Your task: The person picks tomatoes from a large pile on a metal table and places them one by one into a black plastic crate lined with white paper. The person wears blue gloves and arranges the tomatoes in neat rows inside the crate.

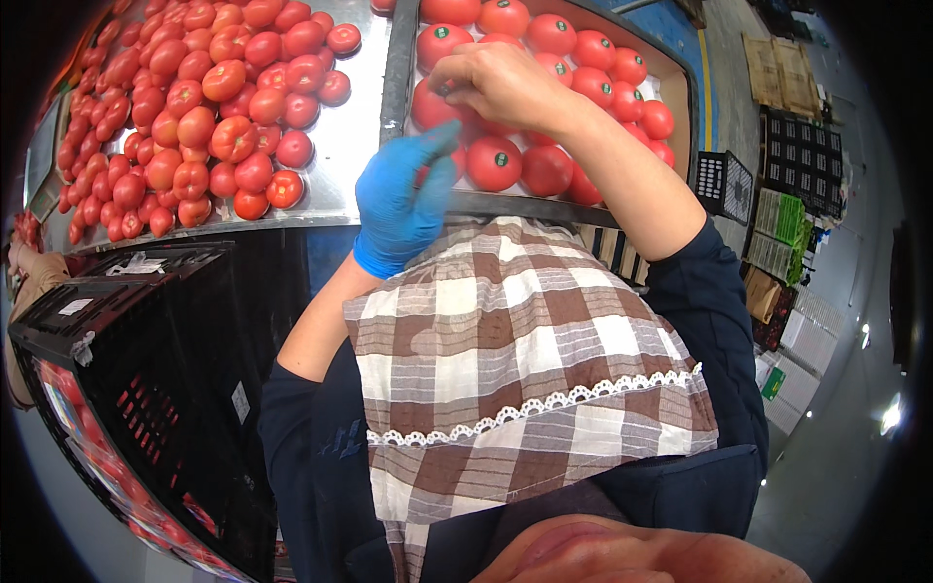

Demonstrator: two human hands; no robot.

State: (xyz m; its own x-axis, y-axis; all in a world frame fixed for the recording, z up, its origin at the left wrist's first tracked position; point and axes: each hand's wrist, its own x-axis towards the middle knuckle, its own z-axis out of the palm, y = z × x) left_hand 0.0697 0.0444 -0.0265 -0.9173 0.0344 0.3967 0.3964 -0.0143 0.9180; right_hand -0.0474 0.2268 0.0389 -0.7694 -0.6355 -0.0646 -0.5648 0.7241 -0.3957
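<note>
A lined cardboard box [676,116] holds rows of large red tomatoes, several with small dark green stickers. My bare right hand [499,81] is over the tomatoes on the box's left side, thumb and fingertips pinched on a small dark sticker [444,89]. In a blue glove, my left hand [406,191] hovers at the box's near left corner, fingers partly bent and slightly blurred; whether anything lies between them is unclear. A stickered tomato [493,163] sits just right of the glove. Loose tomatoes [235,138] cover much of the metal table [368,80] at left.
Stacked black plastic crates [211,364], one showing tomatoes inside, stand below the table at left. Another person's arm [36,266] shows at the far left edge. A black crate [723,186], stacked crates and wooden pallets [783,76] stand on the floor at right.
</note>
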